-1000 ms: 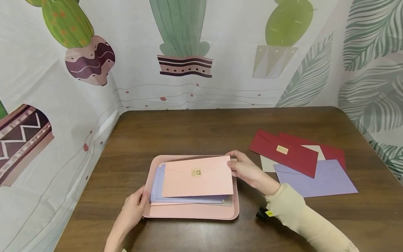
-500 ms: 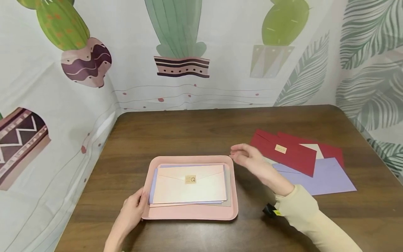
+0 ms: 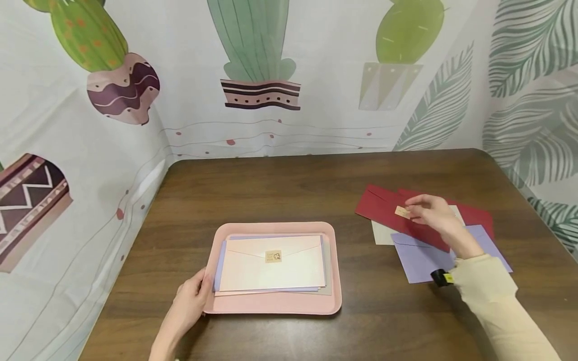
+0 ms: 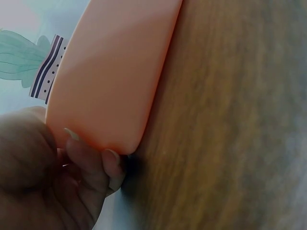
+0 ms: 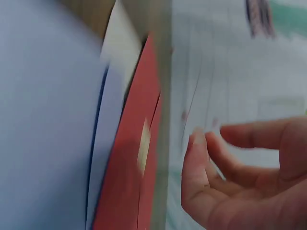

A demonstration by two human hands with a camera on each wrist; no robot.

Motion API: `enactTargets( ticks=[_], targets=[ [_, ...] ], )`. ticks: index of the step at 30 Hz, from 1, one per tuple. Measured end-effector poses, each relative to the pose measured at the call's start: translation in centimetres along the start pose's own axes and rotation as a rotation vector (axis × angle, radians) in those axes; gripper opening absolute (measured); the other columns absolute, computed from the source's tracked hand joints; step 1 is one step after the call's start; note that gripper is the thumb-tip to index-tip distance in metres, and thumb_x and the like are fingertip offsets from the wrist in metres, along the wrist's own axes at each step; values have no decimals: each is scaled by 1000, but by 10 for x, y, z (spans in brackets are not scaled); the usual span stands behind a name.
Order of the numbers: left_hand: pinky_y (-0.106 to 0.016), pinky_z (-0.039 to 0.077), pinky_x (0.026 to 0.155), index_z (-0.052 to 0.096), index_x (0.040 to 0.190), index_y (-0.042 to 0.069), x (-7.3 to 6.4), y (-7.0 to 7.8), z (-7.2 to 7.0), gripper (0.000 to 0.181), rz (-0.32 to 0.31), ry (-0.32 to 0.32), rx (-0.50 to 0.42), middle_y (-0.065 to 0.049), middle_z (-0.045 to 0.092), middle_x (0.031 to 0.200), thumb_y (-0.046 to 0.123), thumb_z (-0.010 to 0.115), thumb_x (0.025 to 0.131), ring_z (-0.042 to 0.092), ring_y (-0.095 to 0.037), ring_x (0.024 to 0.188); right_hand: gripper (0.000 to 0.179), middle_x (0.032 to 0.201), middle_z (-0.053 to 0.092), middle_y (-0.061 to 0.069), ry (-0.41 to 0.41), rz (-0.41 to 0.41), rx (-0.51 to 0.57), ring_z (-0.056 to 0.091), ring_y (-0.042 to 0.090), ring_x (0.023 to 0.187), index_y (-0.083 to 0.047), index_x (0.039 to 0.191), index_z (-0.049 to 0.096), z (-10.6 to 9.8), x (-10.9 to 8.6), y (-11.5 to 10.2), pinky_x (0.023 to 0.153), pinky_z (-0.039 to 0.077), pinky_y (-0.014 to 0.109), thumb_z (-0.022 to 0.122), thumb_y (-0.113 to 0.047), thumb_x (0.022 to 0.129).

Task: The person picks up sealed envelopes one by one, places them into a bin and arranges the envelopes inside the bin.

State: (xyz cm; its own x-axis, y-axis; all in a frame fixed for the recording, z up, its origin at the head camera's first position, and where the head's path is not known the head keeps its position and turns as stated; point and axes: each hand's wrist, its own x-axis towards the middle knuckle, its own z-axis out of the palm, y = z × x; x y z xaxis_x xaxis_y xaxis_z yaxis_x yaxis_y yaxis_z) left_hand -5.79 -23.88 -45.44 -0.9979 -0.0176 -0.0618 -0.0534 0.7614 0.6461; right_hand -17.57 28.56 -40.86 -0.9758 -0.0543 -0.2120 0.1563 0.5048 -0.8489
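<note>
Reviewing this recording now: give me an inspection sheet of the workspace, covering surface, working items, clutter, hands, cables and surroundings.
Surface: brown wood-grain table.
Working items: pink tray with a pale pink envelope on top of others; to the right, overlapping, two red envelopes, a cream envelope and a lavender envelope.
Clutter: nothing seen.
Hands: left hand grips the tray's left side; right hand is above the red envelopes, holding nothing; black piece with yellow tag beside the right sleeve.
Cables: nothing seen.
Surroundings: white backdrop printed with cacti and leaves.
</note>
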Motion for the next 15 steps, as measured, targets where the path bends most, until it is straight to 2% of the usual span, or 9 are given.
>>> enactTargets(
  ticks=[4,8,12,15],
  targets=[
    [-27,47,68,60,123,1,0,0,1,29,-2,1,-5,-8,67,90,13,44,102,54,-13,76,42,116,58,31,18,28,-148,62,2,79,14,126,48,-25,3,20,71,54,20,58,-14,96],
    [-28,48,71,59,126,0,0,0,0,31,-10,-4,-3,-11,68,95,13,44,102,56,-14,78,49,117,56,34,21,48,-263,64,17,85,13,126,46,-44,3,33,71,51,24,63,-19,92],
    [-30,50,73,56,129,-1,0,1,-1,33,-22,-13,-1,-13,68,101,14,44,102,57,-15,82,60,121,49,36,3,77,-389,53,40,101,14,125,43,-55,4,42,77,48,40,69,-25,88],
    [-27,49,69,58,128,1,0,1,-1,32,-32,-16,-16,-12,68,96,15,43,103,56,-14,78,66,121,46,38,-3,83,-473,47,47,104,15,124,41,-59,6,49,81,47,50,72,-28,84]
  ],
)
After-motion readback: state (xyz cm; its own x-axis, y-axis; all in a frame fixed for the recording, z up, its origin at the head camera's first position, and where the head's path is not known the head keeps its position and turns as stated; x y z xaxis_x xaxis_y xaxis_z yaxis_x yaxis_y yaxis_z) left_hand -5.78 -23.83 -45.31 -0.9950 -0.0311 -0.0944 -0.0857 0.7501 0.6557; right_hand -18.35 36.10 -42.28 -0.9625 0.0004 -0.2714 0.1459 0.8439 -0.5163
